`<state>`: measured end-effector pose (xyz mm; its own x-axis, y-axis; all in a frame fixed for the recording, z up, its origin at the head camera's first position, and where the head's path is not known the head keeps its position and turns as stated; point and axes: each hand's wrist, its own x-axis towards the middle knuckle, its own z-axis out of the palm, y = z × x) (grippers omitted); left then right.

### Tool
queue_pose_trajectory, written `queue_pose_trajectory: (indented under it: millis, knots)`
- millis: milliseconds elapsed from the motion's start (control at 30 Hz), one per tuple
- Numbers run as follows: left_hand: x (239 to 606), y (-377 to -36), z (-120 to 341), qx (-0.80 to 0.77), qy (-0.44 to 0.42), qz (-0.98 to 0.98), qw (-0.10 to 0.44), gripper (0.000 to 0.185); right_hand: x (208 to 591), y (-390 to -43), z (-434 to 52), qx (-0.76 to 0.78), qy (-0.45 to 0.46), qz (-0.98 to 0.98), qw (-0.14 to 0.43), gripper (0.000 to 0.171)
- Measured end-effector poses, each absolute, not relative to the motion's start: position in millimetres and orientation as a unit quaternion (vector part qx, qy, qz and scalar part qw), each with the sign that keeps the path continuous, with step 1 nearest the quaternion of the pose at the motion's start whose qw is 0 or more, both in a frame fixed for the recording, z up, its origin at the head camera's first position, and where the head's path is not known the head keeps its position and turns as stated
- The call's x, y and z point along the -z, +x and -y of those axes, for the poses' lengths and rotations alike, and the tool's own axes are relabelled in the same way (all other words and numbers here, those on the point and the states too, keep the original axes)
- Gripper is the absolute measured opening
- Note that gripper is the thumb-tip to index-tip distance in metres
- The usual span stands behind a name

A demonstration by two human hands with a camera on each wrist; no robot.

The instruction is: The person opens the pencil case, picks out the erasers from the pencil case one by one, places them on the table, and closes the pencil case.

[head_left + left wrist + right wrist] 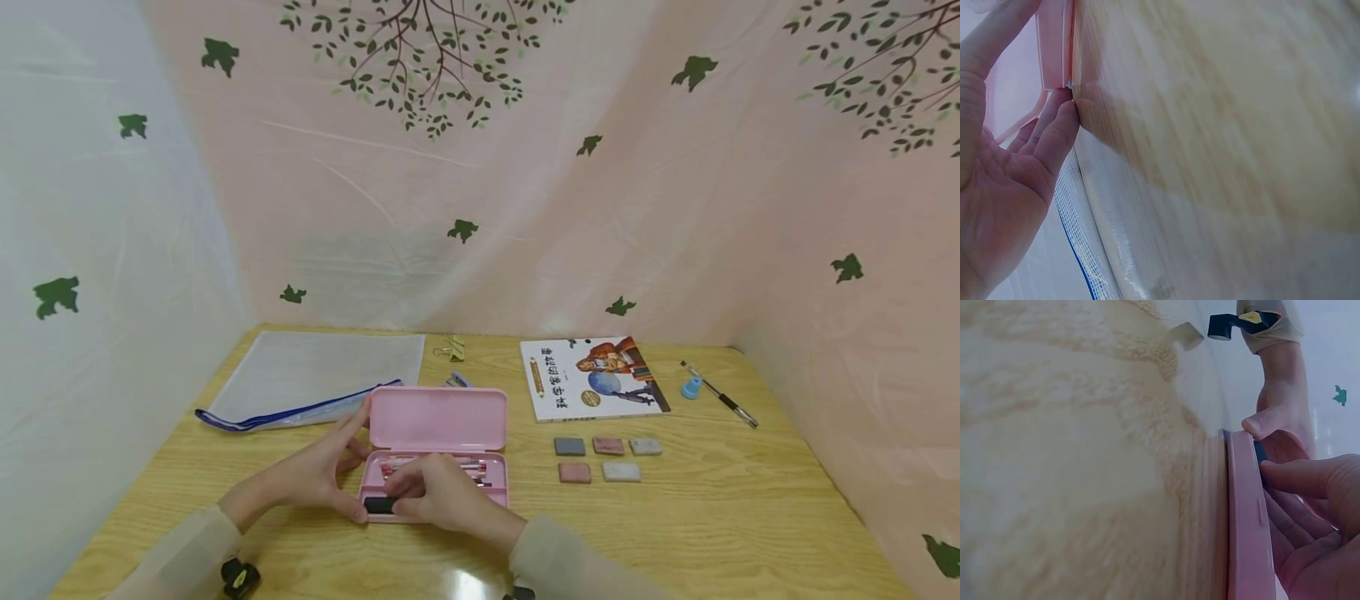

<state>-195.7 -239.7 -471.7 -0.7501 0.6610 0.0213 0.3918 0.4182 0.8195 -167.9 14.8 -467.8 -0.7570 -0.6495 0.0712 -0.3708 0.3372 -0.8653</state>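
A pink pencil case (438, 418) lies with its lid raised, pens (471, 468) in its far compartment. My left hand (322, 468) holds the case at its left side, thumb by the near corner and index finger up along the lid's edge. Other fingers (1060, 134) of that hand touch near the hinge in the left wrist view. In the near compartment lies a black rectangular block (379, 505). My right hand (450, 493) reaches into the case and pinches this block at its right end, partly covering it and the pens.
Several grey, pink and white eraser-like blocks (574, 472) lie right of the case. Behind them is a book (592, 379), with a blue small object (692, 387) and a pen (720, 394) farther right. A zip pouch (322, 367) and a binder clip (454, 348) lie at the back.
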Motion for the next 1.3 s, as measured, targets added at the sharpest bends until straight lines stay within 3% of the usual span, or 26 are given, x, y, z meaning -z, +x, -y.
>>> queue_pose_trajectory:
  millis: [567,767,1300]
  knots:
    - [471,-195,243,-0.432,0.31,-0.832,0.157,0.146,434,-175,-70,0.598,-0.232,-0.739,0.207,0.019]
    - [472,-196,243,-0.435,0.311,-0.83,0.158,0.146,419,-181,-108,0.622,-0.206,-0.723,0.219,0.031]
    - [473,-196,241,-0.435,0.31,-0.831,0.157,0.146,405,-177,-238,0.594,-0.137,-0.774,0.17,0.036]
